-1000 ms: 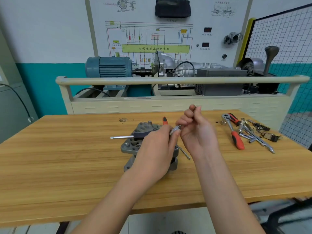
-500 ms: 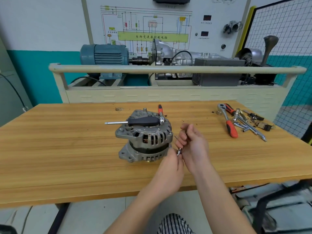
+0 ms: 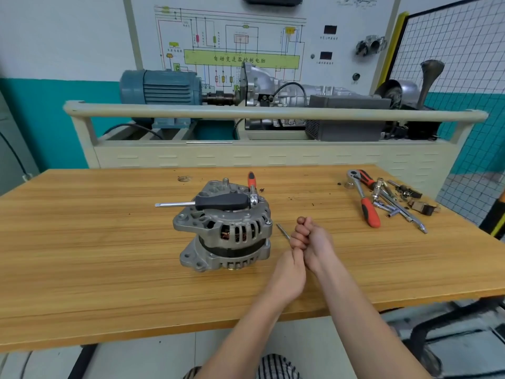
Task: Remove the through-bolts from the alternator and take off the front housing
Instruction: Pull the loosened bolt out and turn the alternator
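Alternator [image 3: 224, 236] stands on the wooden bench [image 3: 109, 269], centre of frame, slightly left, housing halves stacked one on the other with copper windings visible through the side slots. Black-handled screwdriver [image 3: 207, 203] lies flat across its top, shaft pointing toward the left of the frame. A small ratchet with an orange grip [image 3: 252, 188] rests at the top right edge of the alternator, head touching the housing, handle pointing away toward the back. A bolt head shows at the right-hand ear of the upper housing, still seated. Both hands sit just right of the alternator, lower centre, touching each other but clear of the housing. Right hand [image 3: 311, 243] is curled into a fist around a thin through-bolt [image 3: 283, 231]; only the free end of the shank pokes out up-left toward the alternator, not touching it. Left hand [image 3: 291, 272] is below it, fingers bent and tucked up against the underside of the right fist; cannot tell if it pinches the bolt's lower end, that part is hidden. Right side of the bench: a loose group of tools, with a red-handled ratchet [image 3: 366, 203], extension bars and sockets [image 3: 393, 203], plus some dark debris specks. Behind the bench, upper half of frame: a training rig with a blue electric motor [image 3: 161, 90] coupled to a gearbox [image 3: 273, 86], and a wiring diagram board [image 3: 240, 45] on the wall.
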`<state>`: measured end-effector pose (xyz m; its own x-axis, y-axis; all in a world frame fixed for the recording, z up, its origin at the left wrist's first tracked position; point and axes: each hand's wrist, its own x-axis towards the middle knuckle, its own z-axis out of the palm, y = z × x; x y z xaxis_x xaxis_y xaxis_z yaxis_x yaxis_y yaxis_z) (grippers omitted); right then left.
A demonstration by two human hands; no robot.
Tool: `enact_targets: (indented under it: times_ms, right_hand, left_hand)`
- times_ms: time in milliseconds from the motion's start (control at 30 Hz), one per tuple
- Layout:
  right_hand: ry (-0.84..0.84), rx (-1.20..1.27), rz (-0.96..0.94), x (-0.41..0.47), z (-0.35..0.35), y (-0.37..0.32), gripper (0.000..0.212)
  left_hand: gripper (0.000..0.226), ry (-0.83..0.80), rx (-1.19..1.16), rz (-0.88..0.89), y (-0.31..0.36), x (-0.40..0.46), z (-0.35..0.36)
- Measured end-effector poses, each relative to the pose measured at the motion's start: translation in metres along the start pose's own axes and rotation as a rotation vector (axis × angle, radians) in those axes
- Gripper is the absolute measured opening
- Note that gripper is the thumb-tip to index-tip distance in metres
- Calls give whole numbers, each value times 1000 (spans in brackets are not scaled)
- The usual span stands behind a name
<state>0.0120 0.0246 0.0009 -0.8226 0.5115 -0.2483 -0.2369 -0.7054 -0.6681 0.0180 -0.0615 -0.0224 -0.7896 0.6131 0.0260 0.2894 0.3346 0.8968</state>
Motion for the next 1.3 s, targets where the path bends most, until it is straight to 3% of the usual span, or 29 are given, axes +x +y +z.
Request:
enact_targets:
  times_ms: [200, 333, 467, 700, 933, 1067, 1300]
  right_hand:
    - [30, 70, -2, 7, -2, 2, 34]
    - [50, 21, -9, 8, 5, 2, 34]
    - [14, -55, -32, 8, 4, -7, 33]
    - [-41, -20, -120, 12, -13, -9, 35]
    - [8, 20, -178, 28, -9, -3, 32]
    - [3, 70, -106, 38, -7, 3, 31]
    - [-16, 147, -66, 36, -3, 7, 36]
  left_hand:
    - [37, 42, -38, 52, -12, 7, 2]
    - [36, 105, -64, -9, -8, 13, 5]
    - [28, 176, 46, -24, -7, 16, 11]
    - [20, 88, 59, 132, -18, 18, 5]
    - [31, -19, 336, 121, -8, 33, 1]
    - [26, -90, 197, 120, -13, 38, -5]
    - [26, 13, 61, 114, -20, 35, -4]
